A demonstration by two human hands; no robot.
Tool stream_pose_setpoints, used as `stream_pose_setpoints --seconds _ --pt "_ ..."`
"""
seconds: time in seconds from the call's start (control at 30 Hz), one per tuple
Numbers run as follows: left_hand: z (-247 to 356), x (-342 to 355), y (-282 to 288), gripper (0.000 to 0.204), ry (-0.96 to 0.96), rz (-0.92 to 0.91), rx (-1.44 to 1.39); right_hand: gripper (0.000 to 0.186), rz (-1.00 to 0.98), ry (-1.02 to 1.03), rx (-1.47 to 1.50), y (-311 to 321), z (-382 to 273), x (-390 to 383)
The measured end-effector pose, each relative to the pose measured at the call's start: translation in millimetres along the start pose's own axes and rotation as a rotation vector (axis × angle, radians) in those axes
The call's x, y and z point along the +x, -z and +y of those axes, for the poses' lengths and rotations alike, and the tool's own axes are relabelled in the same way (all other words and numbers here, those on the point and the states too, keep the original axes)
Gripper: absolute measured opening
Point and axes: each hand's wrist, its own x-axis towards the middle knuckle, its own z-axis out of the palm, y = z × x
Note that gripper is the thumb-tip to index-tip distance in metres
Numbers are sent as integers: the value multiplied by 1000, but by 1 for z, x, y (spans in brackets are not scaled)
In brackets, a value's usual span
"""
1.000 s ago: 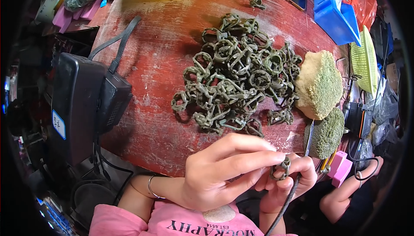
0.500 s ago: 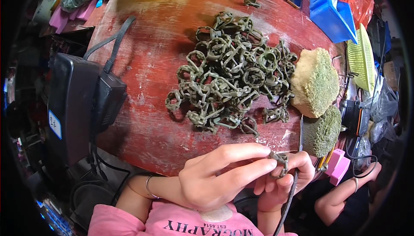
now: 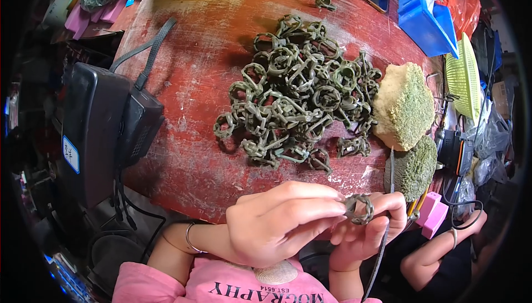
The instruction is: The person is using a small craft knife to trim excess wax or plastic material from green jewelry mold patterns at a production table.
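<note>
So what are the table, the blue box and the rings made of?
The table looks like painted wood, its red scratched pale. The blue box seems glossy plastic: smooth, evenly coloured walls. The greenish rings could be plastic or metal; their dull shine leaves it open.

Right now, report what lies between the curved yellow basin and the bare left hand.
The head view shows a heap of dark green, ring-shaped pieces there, with worn red tabletop before and beyond it.

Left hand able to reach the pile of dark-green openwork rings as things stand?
Probably yes: the left hand sits on the near side of the pile, with bare red tabletop between. Its fingers are on another openwork ring, though, so it would likely have to let go first.
</note>
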Motion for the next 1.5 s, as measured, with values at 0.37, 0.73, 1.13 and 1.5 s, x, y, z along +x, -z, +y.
stream_pose_setpoints --seconds 0.37,0.73,1.13,1.5 --pt "4 0 -5 23 132 108 -131 29 -20 107 -101 4 3 3" --pt "5 1 -4 23 120 104 -142 26 -17 86 -145 4 1 1" --pt "2 0 -1 26 35 110 -110 30 -54 193 -337 1 6 0" --pt "4 2 1 32 46 61 -186 23 -29 198 -289 4 6 0"
